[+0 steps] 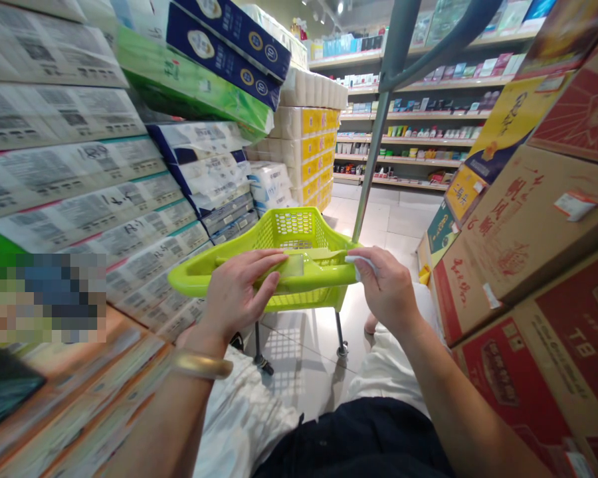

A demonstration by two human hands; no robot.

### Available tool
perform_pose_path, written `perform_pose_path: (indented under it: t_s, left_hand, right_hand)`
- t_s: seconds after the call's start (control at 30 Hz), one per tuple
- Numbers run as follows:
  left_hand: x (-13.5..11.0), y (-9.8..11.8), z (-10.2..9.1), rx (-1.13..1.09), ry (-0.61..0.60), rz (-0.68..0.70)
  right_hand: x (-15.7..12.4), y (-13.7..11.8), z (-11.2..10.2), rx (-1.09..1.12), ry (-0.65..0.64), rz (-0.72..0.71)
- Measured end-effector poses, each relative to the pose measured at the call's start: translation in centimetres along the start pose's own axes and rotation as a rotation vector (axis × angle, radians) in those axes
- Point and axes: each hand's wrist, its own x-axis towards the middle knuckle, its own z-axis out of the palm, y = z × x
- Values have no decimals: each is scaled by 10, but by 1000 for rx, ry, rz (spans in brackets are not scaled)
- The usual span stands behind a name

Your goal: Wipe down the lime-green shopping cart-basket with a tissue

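A lime-green shopping cart [293,219] with a perforated plastic basket stands right in front of me on dark legs with casters. My left hand [244,285], with a gold bangle at its wrist, grips the cart's handle [323,275] left of its middle, fingers over the top and thumb on the near side. At the handle's right end, my right hand [386,285] pinches a thin white wipe [363,263] between thumb and fingers, touching the green plastic. Part of the wipe is hidden by the hand. The basket's floor is mostly out of sight.
Stacked paper packs [129,199] rise close on the left, with yellow-and-white rolls [311,146] beyond. Cardboard cartons [508,219] line the right side. A grey metal pole [371,166] stands up at the cart's right. Shelves of small goods [413,106] cross the back, behind tiled floor.
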Motion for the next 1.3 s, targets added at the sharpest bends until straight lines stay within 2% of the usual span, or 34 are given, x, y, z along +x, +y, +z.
perform_pose_path:
  t_s: [0.17, 0.3, 0.37, 0.43, 0.5, 0.6, 0.7, 0.83, 0.9, 0.97, 1.13, 1.2, 1.3]
  left_hand:
    - [-6, -20, -3, -13, 40, 14]
    - [-6, -31, -4, 140, 104, 45]
    - [-4, -27, -4, 245, 182, 4]
    - [-2, -12, -2, 297, 258, -32]
    - [1, 9, 4, 219, 276, -7]
    - [2, 42, 20, 107, 164, 70]
    - [1, 60, 34, 94, 55, 85]
    - [-2, 62, 40, 126, 57, 28]
    - [-2, 60, 40, 128, 60, 14]
    - [-2, 59, 39, 132, 66, 6]
    - [-4, 53, 35, 104, 86, 29]
    - [-5, 50, 33, 83, 98, 33]
    - [-7, 47, 30, 55, 122, 27]
  right_hand:
    - [-7, -15, 7, 9, -3, -69]
    - [-10, -23, 10, 34, -12, -99]
    - [-12, -27, 12, 39, -4, -110]
    - [-14, -33, 14, 35, -1, -103]
    - [-16, -39, 16, 29, -2, -94]
    - [-18, -43, 17, 45, -37, -115]
    - [-15, -34, 14, 81, -69, -103]
    - [-11, -13, 11, 121, -17, 69]
    - [-12, -11, 11, 143, 5, 123]
    - [-15, -16, 13, 186, 24, 103]
    - [-20, -36, 18, 300, -30, -84]
    - [-20, -33, 20, 328, -47, -79]
    - [-18, -21, 24, 357, -29, 37]
